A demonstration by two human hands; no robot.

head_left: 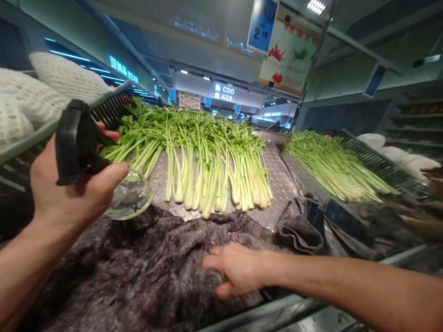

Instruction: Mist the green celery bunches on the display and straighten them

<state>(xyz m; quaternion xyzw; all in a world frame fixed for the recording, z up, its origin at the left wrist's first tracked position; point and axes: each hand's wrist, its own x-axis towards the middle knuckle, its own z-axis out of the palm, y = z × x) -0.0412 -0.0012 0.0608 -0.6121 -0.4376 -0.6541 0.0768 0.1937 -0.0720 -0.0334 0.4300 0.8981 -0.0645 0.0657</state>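
My left hand (74, 189) is closed around a spray bottle (90, 157) with a black trigger head and a clear round body, held above the left part of the shelf. Its nozzle points toward a row of celery bunches (204, 157) lying on a metal tread-plate shelf (280, 184). My right hand (235, 269) grips a fold of a dark grey felt cloth (148, 267) that covers the front of the shelf, fingers curled into the fabric.
A second pile of celery (332, 166) lies on the shelf to the right. A black crate (110, 108) and white foam-netted produce (51, 87) sit at the left. More dark cloth (304, 226) is bunched at the centre right. Another person's fingers (432, 182) show at the right edge.
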